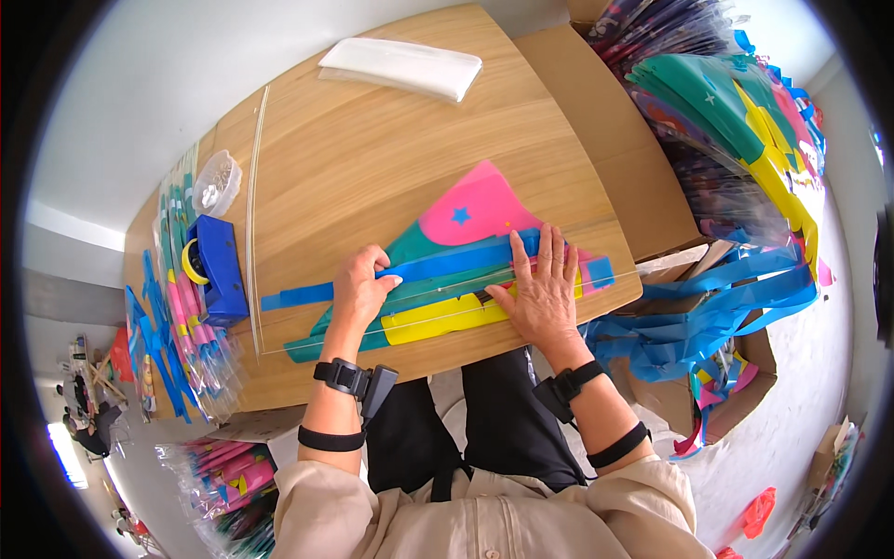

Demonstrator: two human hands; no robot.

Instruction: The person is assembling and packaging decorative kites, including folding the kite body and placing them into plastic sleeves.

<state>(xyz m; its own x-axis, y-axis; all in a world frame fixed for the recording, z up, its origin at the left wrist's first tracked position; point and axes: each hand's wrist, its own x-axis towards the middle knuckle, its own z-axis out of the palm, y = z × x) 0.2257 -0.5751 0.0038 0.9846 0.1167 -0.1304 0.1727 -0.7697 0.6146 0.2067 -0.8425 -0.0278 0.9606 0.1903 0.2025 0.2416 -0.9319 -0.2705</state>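
A thin folded sheet, like a kite sail, in pink, green and yellow (pixel 477 200) lies across the near side of the table, a blue star on its pink part. A long blue ribbon (pixel 438 265) runs over it from left to right, and a thin pale rod (pixel 421 320) lies along its near part. My left hand (pixel 358 287) is closed at the ribbon's left stretch, fingers curled and thumb pointing right. My right hand (pixel 542 296) presses flat on the sheet's right end, fingers spread, covering part of the ribbon.
At left stand a blue tape dispenser (pixel 222 270), a clear tub of small parts (pixel 218 183) and bagged colourful packs (pixel 182 289). A white plastic stack (pixel 400 67) lies at the far edge. To the right, a cardboard box (pixel 605 140), colourful sheets (pixel 698 102) and blue ribbons (pixel 689 340) crowd the table's side.
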